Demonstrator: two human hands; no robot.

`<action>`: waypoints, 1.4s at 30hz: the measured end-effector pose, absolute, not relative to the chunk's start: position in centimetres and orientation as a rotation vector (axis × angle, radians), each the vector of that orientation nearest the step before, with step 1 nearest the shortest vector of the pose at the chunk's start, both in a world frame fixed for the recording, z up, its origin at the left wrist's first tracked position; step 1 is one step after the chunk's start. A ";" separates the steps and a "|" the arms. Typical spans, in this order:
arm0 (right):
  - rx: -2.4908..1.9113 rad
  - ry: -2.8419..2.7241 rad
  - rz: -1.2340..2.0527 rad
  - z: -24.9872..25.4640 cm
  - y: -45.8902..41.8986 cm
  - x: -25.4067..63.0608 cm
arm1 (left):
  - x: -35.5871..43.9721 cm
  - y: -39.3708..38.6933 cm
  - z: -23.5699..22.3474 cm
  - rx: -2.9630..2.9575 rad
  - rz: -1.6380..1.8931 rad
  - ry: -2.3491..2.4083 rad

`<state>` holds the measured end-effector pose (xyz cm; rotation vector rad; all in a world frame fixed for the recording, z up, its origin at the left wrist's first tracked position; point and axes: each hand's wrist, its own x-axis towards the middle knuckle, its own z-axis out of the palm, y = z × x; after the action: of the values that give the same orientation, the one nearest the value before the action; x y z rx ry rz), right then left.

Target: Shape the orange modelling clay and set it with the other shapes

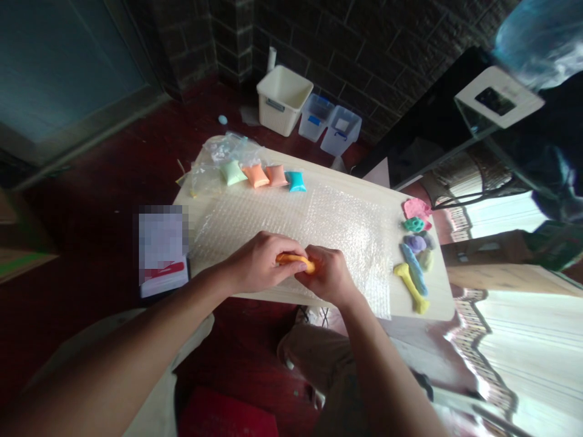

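A curved, clay-like orange piece (pixel 290 260) is between the two hands, over the near part of the desk (pixel 444 285). The left hand (pixel 264 264) grasps it with the thumb along its near side, and the right hand (pixel 327 272) closes around its other end; some of the piece is hidden by the fingers. The hands are close together, above the near side of a sheet of bubble wrap (pixel 282 212) that spreads out beyond them and to their right.

Past the hands, toward the far edge of the desk, four small packets lie in a row, from left to right: a pale green packet (pixel 233 173), an orange packet (pixel 255 175), a salmon packet (pixel 276 176) and a bright blue packet (pixel 296 181). Crumpled clear plastic (pixel 207 177) lies around the left end of that row.

Well to the right of the hands, soft shaped pieces are grouped: a pink piece (pixel 416 209) farthest away, then a green piece (pixel 413 224), a purple lump (pixel 415 244), a grey lump (pixel 429 240), a long blue piece (pixel 413 269), a pale olive lump (pixel 427 261) and, nearest, a yellow piece (pixel 412 287) with widened ends. On the floor beyond the desk are a cream basket (pixel 277 115) and two clear boxes (pixel 336 143)
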<state>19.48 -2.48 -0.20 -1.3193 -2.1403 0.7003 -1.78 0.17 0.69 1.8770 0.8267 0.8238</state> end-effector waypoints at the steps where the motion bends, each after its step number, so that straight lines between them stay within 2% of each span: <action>1: -1.321 -2.146 0.692 -0.2 -2.5 19.5 | -1.8 0.2 0.6 1.884 0.824 0.827; 12: -1.422 -2.237 0.655 -0.5 -2.3 19.5 | -1.7 -0.1 0.2 1.930 0.772 0.845; 15: -1.438 -2.066 0.790 -0.4 -2.5 19.7 | -1.7 -0.1 0.0 1.856 0.792 0.880; 19: -1.262 -1.637 1.151 -0.1 -2.4 20.0 | -1.2 0.4 0.1 1.366 0.907 0.878; 23: -1.107 -1.425 1.048 0.1 -2.2 19.2 | 0.3 0.1 0.5 0.705 0.888 0.635; 26: -1.112 -1.360 1.049 0.4 -2.1 18.2 | 2.0 -1.0 0.6 0.510 0.807 0.556; 34: -1.166 -1.189 1.094 2.0 -1.4 16.6 | 5.1 -2.5 -0.7 0.574 0.762 0.644; 42: -1.142 -1.131 1.292 3.4 -0.8 17.2 | 5.5 -1.6 0.1 0.642 0.927 0.724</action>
<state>17.16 -0.80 3.39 -1.1416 -1.1315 1.2918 5.49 -1.57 0.13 0.6417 0.7243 0.9270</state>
